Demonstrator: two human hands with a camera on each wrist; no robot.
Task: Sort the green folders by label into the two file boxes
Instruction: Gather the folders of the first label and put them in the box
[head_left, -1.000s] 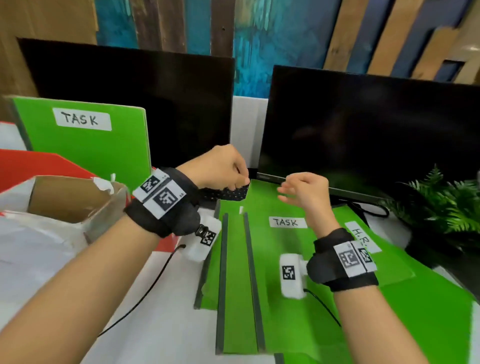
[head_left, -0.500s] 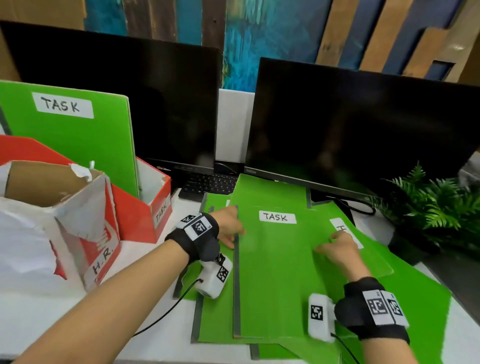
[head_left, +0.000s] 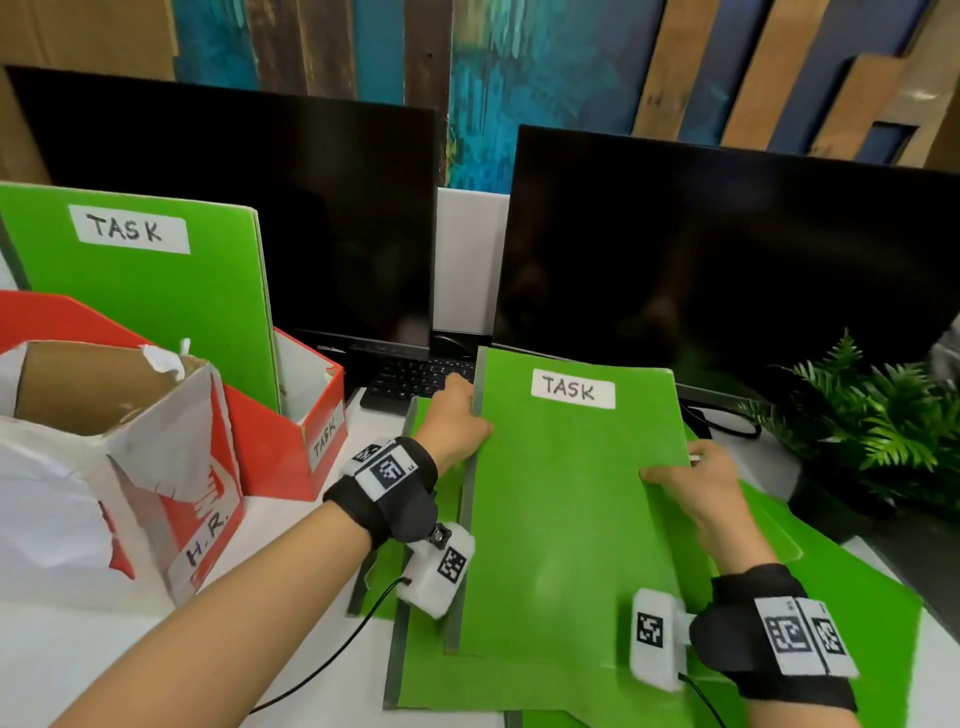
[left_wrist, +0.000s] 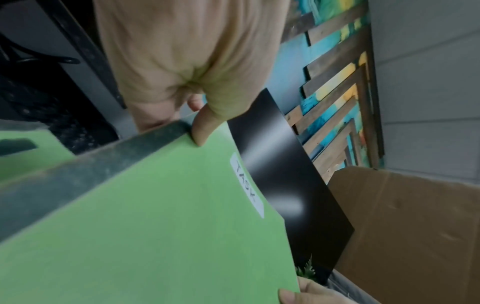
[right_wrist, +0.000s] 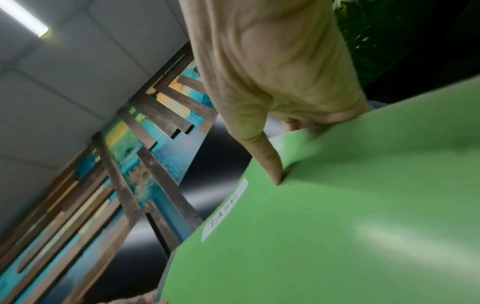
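Note:
A green folder labelled TASK (head_left: 566, 499) (left_wrist: 166, 216) (right_wrist: 337, 216) is tilted up off the pile of green folders (head_left: 841, 623) on the desk. My left hand (head_left: 457, 421) (left_wrist: 197, 127) pinches its grey spine edge, thumb on top. On the opposite edge my right hand (head_left: 685, 473) (right_wrist: 275, 164) grips it, thumb on the cover and fingers beneath. At the left stands a red file box marked TASK (head_left: 296, 441) with another TASK folder (head_left: 156, 291) upright in it. A torn box marked H.R. (head_left: 171, 483) stands in front of the red one.
Two dark monitors (head_left: 727, 270) stand behind the pile, with a black keyboard (head_left: 415, 379) under the left one. A fern plant (head_left: 878, 421) sits at the right. A cardboard box (left_wrist: 405, 236) shows in the left wrist view.
Both hands came down from above the pile and took hold of the top TASK folder by its two side edges. The folder has lifted off the pile.

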